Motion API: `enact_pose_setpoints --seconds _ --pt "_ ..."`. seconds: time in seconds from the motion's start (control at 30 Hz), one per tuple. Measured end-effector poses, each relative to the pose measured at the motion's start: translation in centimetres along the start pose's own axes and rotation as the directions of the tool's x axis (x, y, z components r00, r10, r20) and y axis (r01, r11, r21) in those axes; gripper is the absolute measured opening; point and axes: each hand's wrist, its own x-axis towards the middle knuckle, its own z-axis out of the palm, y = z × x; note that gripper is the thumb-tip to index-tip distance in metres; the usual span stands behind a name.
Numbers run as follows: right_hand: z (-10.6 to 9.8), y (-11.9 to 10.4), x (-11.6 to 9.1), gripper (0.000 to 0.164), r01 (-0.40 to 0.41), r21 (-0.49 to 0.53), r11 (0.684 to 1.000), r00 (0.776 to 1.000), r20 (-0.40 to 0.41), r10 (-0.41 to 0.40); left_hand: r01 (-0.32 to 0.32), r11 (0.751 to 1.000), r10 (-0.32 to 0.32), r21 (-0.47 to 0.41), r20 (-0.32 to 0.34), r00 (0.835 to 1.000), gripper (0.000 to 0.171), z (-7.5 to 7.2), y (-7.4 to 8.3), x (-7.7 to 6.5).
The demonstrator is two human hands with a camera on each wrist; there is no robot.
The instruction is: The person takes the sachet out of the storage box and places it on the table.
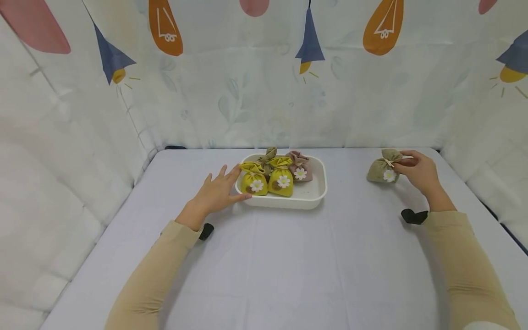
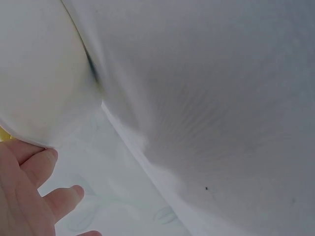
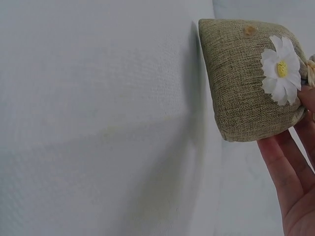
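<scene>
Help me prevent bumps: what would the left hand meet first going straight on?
The left hand would probably meet the white tray at its left end; the fingers seem to touch it, though depth is unclear.

Before you, the pale, creased surface (image 1: 288,266) carries a white tray (image 1: 288,202); whether the green bag (image 1: 377,172) also touches it is unclear.

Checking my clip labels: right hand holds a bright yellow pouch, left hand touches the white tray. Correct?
Colour's wrong: the right hand holds a dull green pouch, not a bright yellow one, as the head view shows. The rest stands: left hand touches the white tray.
</scene>
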Motion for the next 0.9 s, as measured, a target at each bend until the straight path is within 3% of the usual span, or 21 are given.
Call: enact_pose_setpoints --seconds 0.2,0.43,0.9 --pt "-0.3 0.5 0.5 0.059 -0.013 0.066 0.998 1.0 0.02 0.012 0.003 1.0 -0.003 -0.001 0.007 1.0 0.106 -0.1 0.0 0.0" --pt "-0.6 1.3 1.1 0.028 -0.041 0.199 0.979 0.999 0.023 0.037 0.002 1.0 -0.002 0.006 0.01 1.0 0.106 -0.1 0.1 0.1" --pt "-1.3 1.9 1.8 0.028 -0.07 0.284 0.956 0.998 0.022 0.067 -0.001 1.0 0.001 0.009 0.007 1.0 0.105 -0.4 0.3 -0.1"
